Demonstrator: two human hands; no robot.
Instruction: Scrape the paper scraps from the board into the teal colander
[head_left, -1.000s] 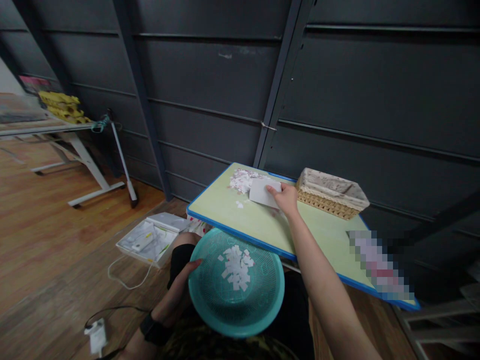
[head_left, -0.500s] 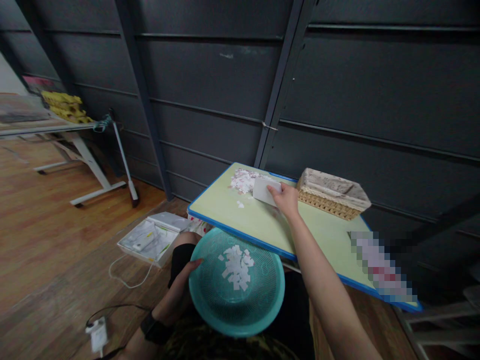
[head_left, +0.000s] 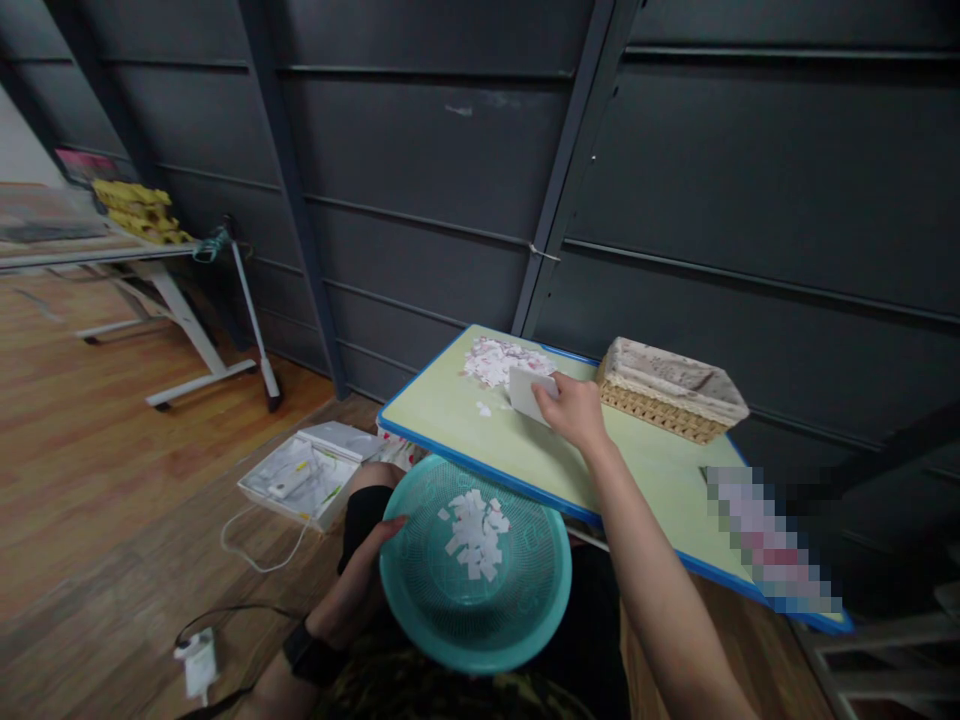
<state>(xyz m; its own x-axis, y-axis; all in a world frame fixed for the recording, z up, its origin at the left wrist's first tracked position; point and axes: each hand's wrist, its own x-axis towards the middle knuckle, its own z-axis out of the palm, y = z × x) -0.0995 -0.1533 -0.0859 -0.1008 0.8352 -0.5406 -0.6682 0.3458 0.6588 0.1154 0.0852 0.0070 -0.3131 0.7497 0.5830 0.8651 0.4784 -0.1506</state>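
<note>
My left hand [head_left: 367, 560] grips the left rim of a turquoise plastic colander [head_left: 540, 590], which rests at my lap. Small white paper scraps [head_left: 476, 535] lie in its bottom. Out on the yellow-green tabletop, my right hand [head_left: 574, 405] is closed on a flat white scraper-like plate [head_left: 529, 393], held tilted up from the surface. Just beyond that plate is a pile of paper scraps [head_left: 499, 360], and a small loose bit [head_left: 483, 409] lies nearer the table's edge.
A wicker basket [head_left: 660, 410] with a cloth liner stands right of my right hand. The blue-edged table [head_left: 465, 430] overhangs the colander. On the floor at left are an open white box [head_left: 300, 475] and a power strip [head_left: 199, 660]. A dark panelled wall [head_left: 420, 150] rises behind.
The white plate in my right hand has tipped more upright and shifted slightly right, uncovering more of the scrap pile. My left hand stays on the colander.
</note>
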